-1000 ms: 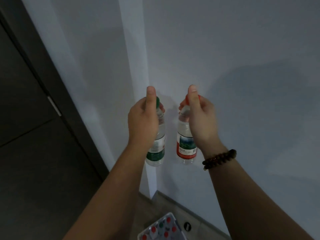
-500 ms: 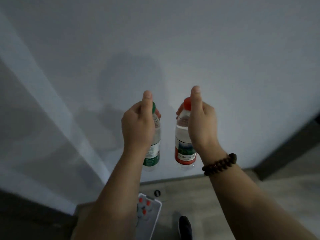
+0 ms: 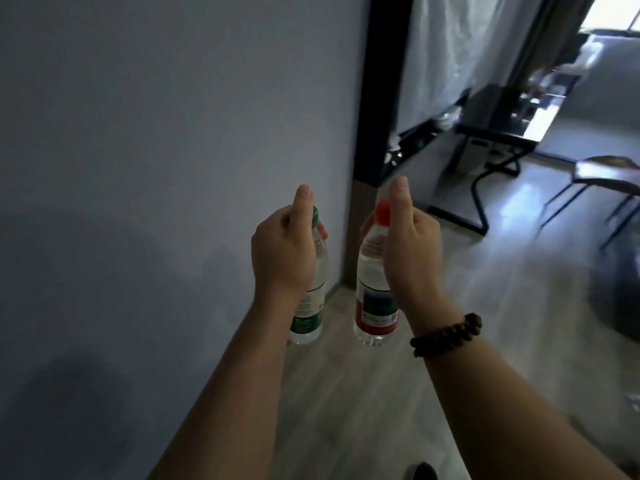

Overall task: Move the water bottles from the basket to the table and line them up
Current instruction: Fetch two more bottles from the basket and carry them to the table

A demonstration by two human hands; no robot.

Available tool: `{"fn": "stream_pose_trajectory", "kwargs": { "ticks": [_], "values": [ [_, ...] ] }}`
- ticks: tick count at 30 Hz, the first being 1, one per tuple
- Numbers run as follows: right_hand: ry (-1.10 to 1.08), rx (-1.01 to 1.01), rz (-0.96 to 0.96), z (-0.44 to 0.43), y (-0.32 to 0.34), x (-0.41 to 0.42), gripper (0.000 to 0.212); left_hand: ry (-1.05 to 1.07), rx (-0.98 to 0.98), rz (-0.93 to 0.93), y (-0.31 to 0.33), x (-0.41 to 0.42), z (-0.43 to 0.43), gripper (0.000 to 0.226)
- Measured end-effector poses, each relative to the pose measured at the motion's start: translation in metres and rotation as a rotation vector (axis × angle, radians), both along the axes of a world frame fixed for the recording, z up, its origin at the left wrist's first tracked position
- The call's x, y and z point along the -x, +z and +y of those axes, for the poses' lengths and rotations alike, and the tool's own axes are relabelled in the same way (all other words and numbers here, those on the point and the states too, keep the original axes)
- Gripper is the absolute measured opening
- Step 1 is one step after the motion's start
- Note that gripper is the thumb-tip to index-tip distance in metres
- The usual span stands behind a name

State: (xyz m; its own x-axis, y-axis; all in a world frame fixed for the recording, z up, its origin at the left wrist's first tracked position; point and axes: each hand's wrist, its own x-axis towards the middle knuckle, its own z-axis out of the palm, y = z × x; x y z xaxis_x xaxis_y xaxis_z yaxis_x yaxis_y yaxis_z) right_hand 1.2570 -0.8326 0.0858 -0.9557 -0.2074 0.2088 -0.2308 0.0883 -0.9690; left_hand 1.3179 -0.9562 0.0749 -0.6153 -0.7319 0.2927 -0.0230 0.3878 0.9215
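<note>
Two water bottles, both upright, both in the air over the floor (image 3: 502,299), side by side with a small gap between them. Green-cap bottle (image 3: 307,322) on the left, red-cap bottle (image 3: 375,308) on the right, bottoms hanging free.

Left hand (image 3: 282,259) grips the green-cap bottle round its upper body, fingers curled, thumb straight up beside the cap. Right hand (image 3: 410,259) grips the red-cap bottle the same way, thumb up against the red cap. Dark bead bracelet (image 3: 446,336) on the right wrist.

Grey wall (image 3: 156,150) fills the left, close to the left hand. Dark door frame (image 3: 384,81) just past the bottles. Far right: dark desk (image 3: 493,135) on a black frame, chair (image 3: 604,171) beside it, bright window light behind. Dark shoe tip (image 3: 420,472) at the near edge.
</note>
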Motion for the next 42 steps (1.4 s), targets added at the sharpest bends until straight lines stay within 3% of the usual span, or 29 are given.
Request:
{"fn": "stream_pose_trajectory", "kwargs": {
  "ticks": [3,11,18,23,31,39,42],
  "values": [
    [-0.132,0.025,0.027,0.060,-0.004,0.050,0.091,-0.150,-0.053,0.009,-0.002,0.063,0.051,0.073],
    [-0.356,0.002,0.049,0.219,-0.008,0.188,0.099,-0.411,-0.138,0.009,0.002,0.231,0.210,0.067],
    [-0.521,-0.036,0.027,0.325,-0.009,0.292,0.082,-0.598,-0.271,0.027,0.011,0.346,0.319,0.064],
    [-0.606,0.009,0.009,0.370,-0.015,0.357,0.083,-0.676,-0.283,-0.005,-0.003,0.429,0.365,0.062],
    [-0.726,-0.064,-0.003,0.419,-0.026,0.506,0.053,-0.798,-0.310,-0.036,-0.028,0.592,0.412,0.047],
    [-0.826,-0.079,-0.018,0.450,-0.011,0.669,0.067,-0.846,-0.259,-0.066,-0.007,0.774,0.441,0.047],
    [-0.844,-0.082,-0.029,0.462,-0.011,0.724,0.057,-0.856,-0.245,-0.074,-0.004,0.830,0.454,0.050]
  ]
}}
